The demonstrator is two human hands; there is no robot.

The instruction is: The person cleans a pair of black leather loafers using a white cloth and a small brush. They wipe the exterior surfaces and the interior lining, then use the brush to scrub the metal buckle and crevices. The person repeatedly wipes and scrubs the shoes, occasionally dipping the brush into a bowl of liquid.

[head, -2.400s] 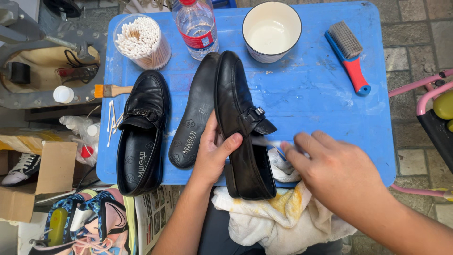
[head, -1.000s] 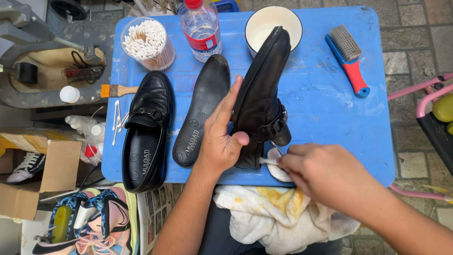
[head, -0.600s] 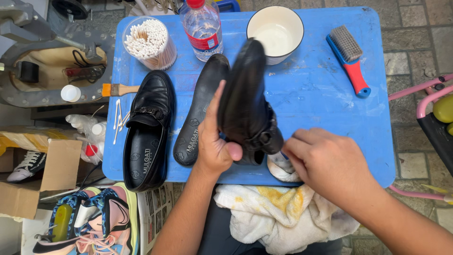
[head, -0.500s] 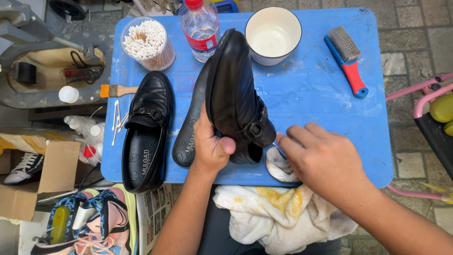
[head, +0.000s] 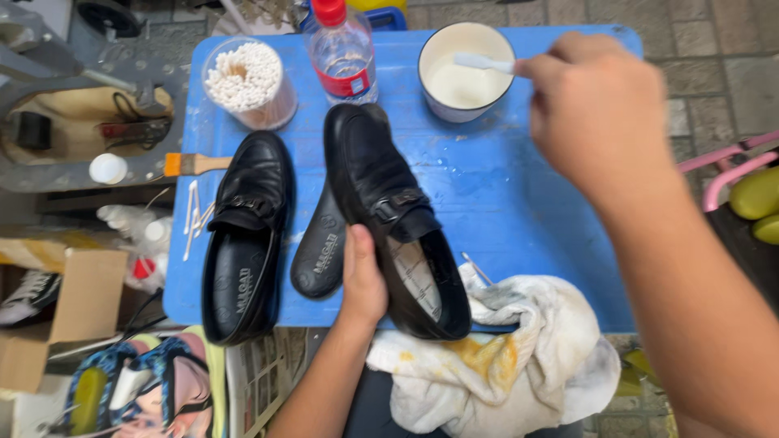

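Note:
My left hand (head: pixel 363 280) grips a black loafer (head: pixel 389 203) by its side and holds it sole down, opening up, over the blue table (head: pixel 519 203). Partly under it lies a black insole (head: pixel 320 255). A second black loafer (head: pixel 243 235) rests on the table to the left. My right hand (head: pixel 596 105) is raised at the back right, pinching a small white brush (head: pixel 483 62) whose head is over the white bowl (head: pixel 465 71) of whitish liquid.
A clear cup of cotton swabs (head: pixel 247 81) and a plastic water bottle (head: pixel 342 53) stand at the table's back. A stained white cloth (head: pixel 503 357) lies on my lap. A paintbrush (head: pixel 195 165), loose swabs and a cardboard box (head: pixel 61 312) are to the left.
My left hand has turned the loafer from tilted on edge to opening up. My right hand has moved from the shoe's heel up to the white bowl, with the small brush.

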